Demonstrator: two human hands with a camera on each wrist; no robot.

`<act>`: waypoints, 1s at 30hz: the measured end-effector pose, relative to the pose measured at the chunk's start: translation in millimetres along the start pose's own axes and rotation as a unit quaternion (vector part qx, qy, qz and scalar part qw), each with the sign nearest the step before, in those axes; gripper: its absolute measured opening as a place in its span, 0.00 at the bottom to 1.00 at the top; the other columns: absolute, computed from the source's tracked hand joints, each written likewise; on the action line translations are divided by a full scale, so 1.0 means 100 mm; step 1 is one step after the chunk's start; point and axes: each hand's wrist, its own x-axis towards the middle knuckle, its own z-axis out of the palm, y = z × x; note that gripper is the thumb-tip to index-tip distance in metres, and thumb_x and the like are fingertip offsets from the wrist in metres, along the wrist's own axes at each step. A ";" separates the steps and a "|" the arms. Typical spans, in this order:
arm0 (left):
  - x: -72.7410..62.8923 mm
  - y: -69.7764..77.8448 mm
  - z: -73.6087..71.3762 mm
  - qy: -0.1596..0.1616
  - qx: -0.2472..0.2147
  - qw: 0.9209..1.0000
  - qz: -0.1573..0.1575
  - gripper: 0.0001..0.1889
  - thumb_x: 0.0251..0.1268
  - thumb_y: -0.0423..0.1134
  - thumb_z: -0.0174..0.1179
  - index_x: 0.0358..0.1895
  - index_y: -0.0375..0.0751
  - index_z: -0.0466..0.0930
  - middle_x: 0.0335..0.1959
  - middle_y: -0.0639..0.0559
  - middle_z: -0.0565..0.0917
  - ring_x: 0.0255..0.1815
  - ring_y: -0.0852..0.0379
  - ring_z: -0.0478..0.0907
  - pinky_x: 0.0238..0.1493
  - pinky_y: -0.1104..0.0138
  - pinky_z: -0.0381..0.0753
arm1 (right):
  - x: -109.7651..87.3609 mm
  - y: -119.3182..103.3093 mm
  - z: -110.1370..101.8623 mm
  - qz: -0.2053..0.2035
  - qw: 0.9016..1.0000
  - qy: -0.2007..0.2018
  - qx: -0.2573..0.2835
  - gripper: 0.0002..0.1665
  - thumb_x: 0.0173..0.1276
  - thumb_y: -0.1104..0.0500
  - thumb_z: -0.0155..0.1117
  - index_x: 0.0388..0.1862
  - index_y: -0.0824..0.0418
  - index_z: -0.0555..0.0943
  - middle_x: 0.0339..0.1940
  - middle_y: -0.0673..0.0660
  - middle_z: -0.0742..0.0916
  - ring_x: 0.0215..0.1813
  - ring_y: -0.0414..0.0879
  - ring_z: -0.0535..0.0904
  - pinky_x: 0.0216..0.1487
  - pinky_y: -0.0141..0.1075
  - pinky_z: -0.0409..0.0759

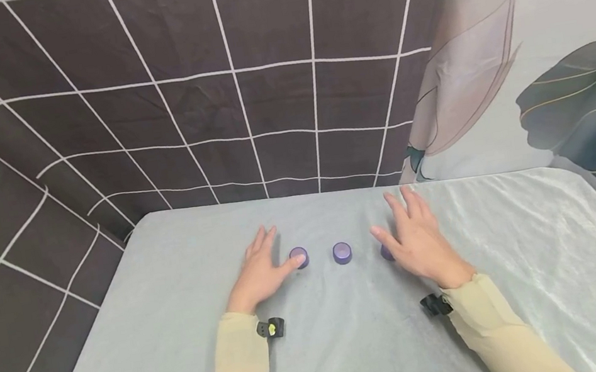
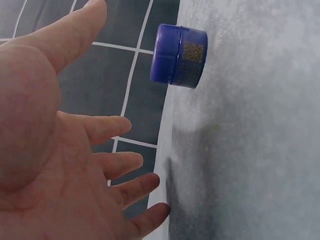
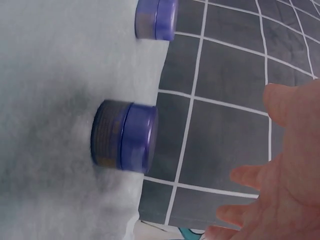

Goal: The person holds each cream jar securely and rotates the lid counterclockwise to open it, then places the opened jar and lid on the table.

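Three small purple lidded jars stand in a row across the cloth-covered table. The left jar (image 1: 299,257) is partly covered by the thumb of my left hand (image 1: 259,274), whose fingers spread away from it. In the left wrist view a jar (image 2: 179,56) with a printed square code stands apart from the palm. Between my hands sits the middle jar (image 1: 342,253). My right hand (image 1: 423,244) hovers with spread fingers, hiding much of the right jar (image 1: 387,253). The right wrist view shows a nearer jar (image 3: 125,136) apart from the right fingers. Both hands hold nothing.
A pale, velvety cloth (image 1: 322,354) covers the table. Behind it and to the left hangs a dark curtain (image 1: 274,100) with white grid lines. A leaf-patterned curtain (image 1: 554,16) hangs at the right. Each wrist wears a small black camera (image 1: 275,327).
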 end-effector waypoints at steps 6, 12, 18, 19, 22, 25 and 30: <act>0.01 -0.03 0.01 0.014 -0.018 0.999 0.028 0.47 0.61 0.57 0.68 0.78 0.40 0.58 0.80 0.39 0.56 0.79 0.37 0.51 0.76 0.47 0.52 | 0.02 -0.08 0.06 0.000 1.000 -0.012 -0.003 0.42 0.76 0.45 0.55 0.76 0.72 0.58 0.77 0.78 0.55 0.77 0.74 0.47 0.74 0.65 0.46; 0.01 -0.02 0.03 0.005 -0.025 0.999 0.032 0.47 0.59 0.58 0.69 0.77 0.39 0.60 0.79 0.39 0.57 0.79 0.36 0.51 0.76 0.47 0.52 | 0.02 -0.15 0.10 -0.005 1.000 -0.013 0.012 0.42 0.76 0.46 0.56 0.76 0.72 0.58 0.77 0.77 0.55 0.77 0.73 0.46 0.74 0.65 0.45; 0.03 -0.02 0.05 0.002 -0.016 0.999 0.039 0.49 0.56 0.59 0.71 0.77 0.41 0.61 0.79 0.39 0.58 0.79 0.39 0.53 0.76 0.48 0.54 | 0.03 -0.22 0.16 -0.010 1.000 -0.016 0.013 0.42 0.76 0.46 0.56 0.76 0.71 0.58 0.77 0.77 0.55 0.77 0.73 0.48 0.75 0.62 0.47; 0.03 -0.02 0.05 0.002 -0.015 0.999 0.040 0.49 0.55 0.58 0.72 0.77 0.41 0.61 0.78 0.39 0.59 0.79 0.39 0.53 0.76 0.48 0.54 | 0.04 -0.23 0.17 -0.012 1.000 -0.016 0.011 0.42 0.76 0.46 0.56 0.76 0.71 0.58 0.77 0.77 0.55 0.77 0.73 0.48 0.75 0.62 0.47; 0.02 -0.02 0.06 0.002 -0.015 0.999 0.040 0.49 0.52 0.56 0.74 0.76 0.41 0.63 0.78 0.40 0.60 0.78 0.39 0.54 0.76 0.48 0.54 | 0.05 -0.27 0.20 -0.015 1.000 -0.017 0.008 0.42 0.76 0.45 0.56 0.76 0.71 0.59 0.77 0.77 0.56 0.77 0.72 0.49 0.75 0.61 0.47; 0.02 -0.02 0.07 0.002 -0.010 0.999 0.044 0.49 0.51 0.53 0.76 0.76 0.40 0.63 0.78 0.39 0.60 0.78 0.38 0.55 0.75 0.48 0.55 | 0.06 -0.31 0.22 -0.019 1.000 -0.015 0.008 0.42 0.75 0.45 0.56 0.76 0.71 0.59 0.77 0.77 0.56 0.77 0.71 0.49 0.75 0.61 0.48; 0.02 -0.01 0.07 0.007 -0.003 0.999 0.053 0.49 0.49 0.50 0.77 0.75 0.38 0.64 0.77 0.37 0.62 0.76 0.37 0.57 0.75 0.47 0.56 | 0.07 -0.39 0.29 -0.026 0.999 -0.017 0.012 0.44 0.74 0.44 0.58 0.76 0.71 0.59 0.77 0.77 0.57 0.77 0.72 0.49 0.75 0.62 0.47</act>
